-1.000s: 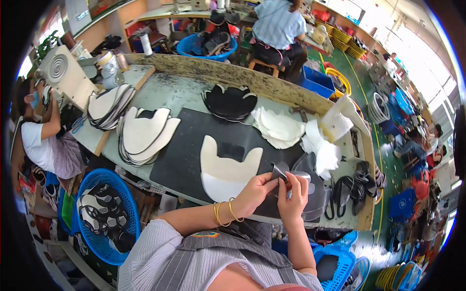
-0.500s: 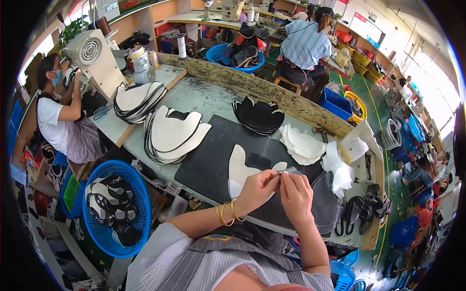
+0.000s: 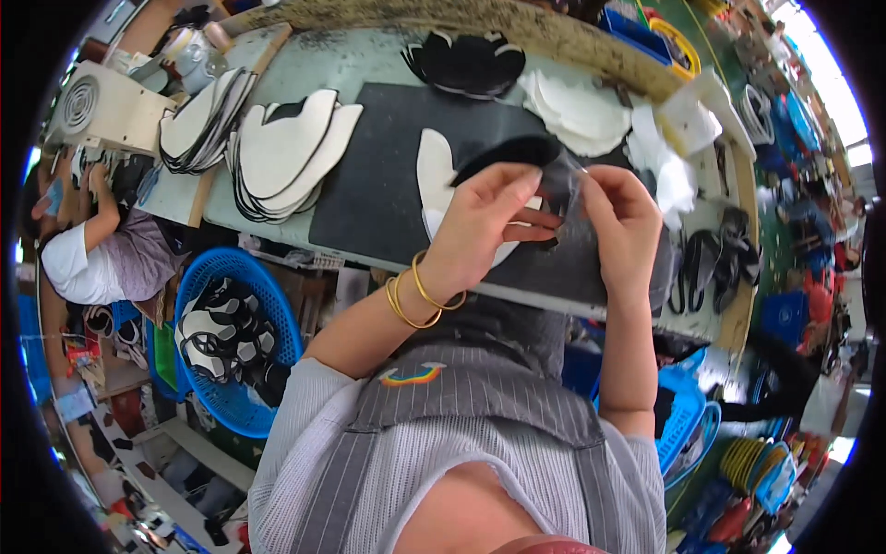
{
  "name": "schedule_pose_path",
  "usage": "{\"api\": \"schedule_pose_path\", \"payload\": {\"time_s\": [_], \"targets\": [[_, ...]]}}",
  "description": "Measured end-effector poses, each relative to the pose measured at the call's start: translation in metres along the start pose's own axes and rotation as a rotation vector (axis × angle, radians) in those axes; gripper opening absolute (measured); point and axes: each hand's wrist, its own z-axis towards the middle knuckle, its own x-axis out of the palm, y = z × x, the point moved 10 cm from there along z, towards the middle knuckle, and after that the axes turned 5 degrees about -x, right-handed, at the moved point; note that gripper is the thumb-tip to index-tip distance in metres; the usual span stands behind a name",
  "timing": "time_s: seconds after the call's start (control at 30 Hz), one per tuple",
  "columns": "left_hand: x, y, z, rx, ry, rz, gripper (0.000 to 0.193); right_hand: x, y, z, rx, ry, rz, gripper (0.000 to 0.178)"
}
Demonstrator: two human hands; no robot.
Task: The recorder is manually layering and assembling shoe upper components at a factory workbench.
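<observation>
Between finger and thumb, my left hand [image 3: 489,217] grips a curved black shoe piece [image 3: 512,155], raised over the dark work mat [image 3: 355,189]. A thin clear film [image 3: 568,189] stretches from this piece toward my right hand [image 3: 623,222], whose thumb and fingers pinch its edge. Beneath my hands a white shoe-upper piece [image 3: 432,166] lies flat on the mat, partly covered by my left hand. Gold bangles circle my left wrist.
Stacked white pieces with black edges [image 3: 291,152] lie left of the mat. Black pieces [image 3: 466,66] and thin white sheets [image 3: 581,111] sit along the far side. A blue basket [image 3: 293,323] of pieces stands at left, near a person at a sewing machine [image 3: 101,111].
My hands have moved apart and lifted from the pinch over the white piece. A black piece and clear film now show between them. The view has tilted downward.
</observation>
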Motion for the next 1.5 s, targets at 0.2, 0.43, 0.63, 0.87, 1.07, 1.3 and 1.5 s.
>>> {"api": "schedule_pose_path", "payload": {"time_s": [0.2,0.43,0.63,0.87,1.07,1.3,1.5], "targets": [[0.007,0.009,0.007,-0.027,0.079,0.059,0.011,0.000,-0.030,-0.003,0.138,0.086,0.450,0.014],[0.014,0.003,-0.015,0.386,-0.058,0.430,0.007,0.007,-0.014,-0.018,-0.021,0.041,-0.015,0.020],[-0.015,0.052,0.002,-0.154,-0.255,-0.084,0.016,0.021,0.013,-0.058,-0.524,-0.105,-0.513,0.003],[-0.061,0.058,0.004,-0.232,-0.214,0.336,0.024,-0.119,-0.086,-0.148,0.264,-0.346,-0.395,0.014],[-0.049,0.029,0.016,-0.244,-0.123,0.603,0.022,-0.236,-0.160,-0.308,0.961,0.287,-1.458,0.019],[0.122,0.045,-0.090,0.948,0.688,1.993,0.030,-0.006,-0.062,-0.176,0.619,0.116,1.055,0.053],[0.051,0.013,-0.122,0.823,0.577,1.433,0.027,0.017,-0.058,-0.118,0.668,0.009,1.408,0.044]]}}
